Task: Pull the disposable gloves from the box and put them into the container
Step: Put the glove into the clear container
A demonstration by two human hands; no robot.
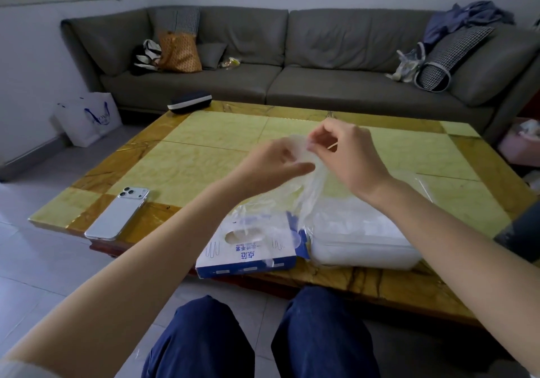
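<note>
A blue and white glove box (pixel 251 246) lies flat at the table's near edge, its oval opening facing up. To its right sits a clear plastic container (pixel 365 240) with thin plastic gloves inside. Above both, a see-through disposable glove (pixel 306 184) hangs in the air. My left hand (pixel 268 167) and my right hand (pixel 344 152) both pinch its top edge, close together, over the middle of the table. The glove's lower end trails down toward the gap between box and container.
A white phone (pixel 118 214) lies face down near the table's (pixel 204 155) left front corner. A dark case (pixel 190 101) rests at the far left edge. Behind stands a grey sofa (pixel 292 64) with bags and cushions. My knees are just below the table's front edge.
</note>
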